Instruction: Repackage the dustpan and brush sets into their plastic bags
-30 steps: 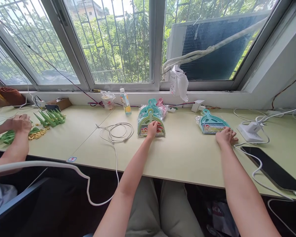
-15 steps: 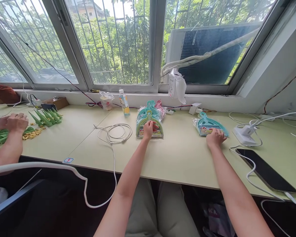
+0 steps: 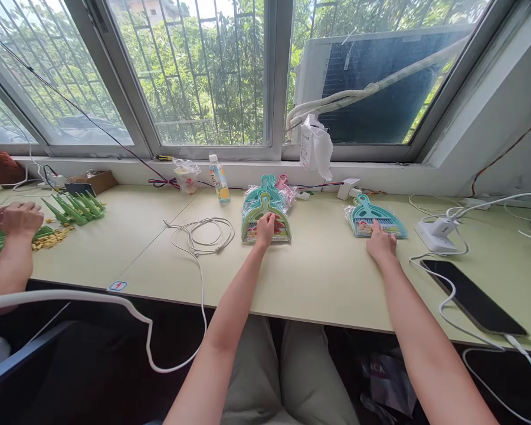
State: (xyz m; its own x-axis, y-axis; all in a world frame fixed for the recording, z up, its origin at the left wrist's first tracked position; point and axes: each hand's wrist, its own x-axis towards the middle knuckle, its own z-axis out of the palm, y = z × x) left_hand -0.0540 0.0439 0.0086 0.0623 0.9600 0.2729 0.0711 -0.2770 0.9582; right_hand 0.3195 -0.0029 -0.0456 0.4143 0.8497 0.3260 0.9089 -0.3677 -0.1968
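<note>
Green dustpan [image 3: 250, 224] lies on the surface [image 3: 323, 277] in front of more dustpans [image 3: 253, 198], the left hand [image 3: 265, 230] on it. To its right, a blue dustpan [image 3: 375, 218] lies under the right hand [image 3: 382, 243], forefinger outstretched. Whether either grip pinches anything, I cannot tell.

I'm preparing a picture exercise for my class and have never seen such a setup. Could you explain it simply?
There's no machine: a person works with two bare hands, and every picture comes from one camera worn on the head, looking forward and down.

The left hand touches a wrapped green dustpan at the front of a stack; the right hand touches a wrapped blue dustpan. Whether either is gripped is unclear.

The pale table also bears a bottle and a phone. At far left are a co-worker's hands.
</note>
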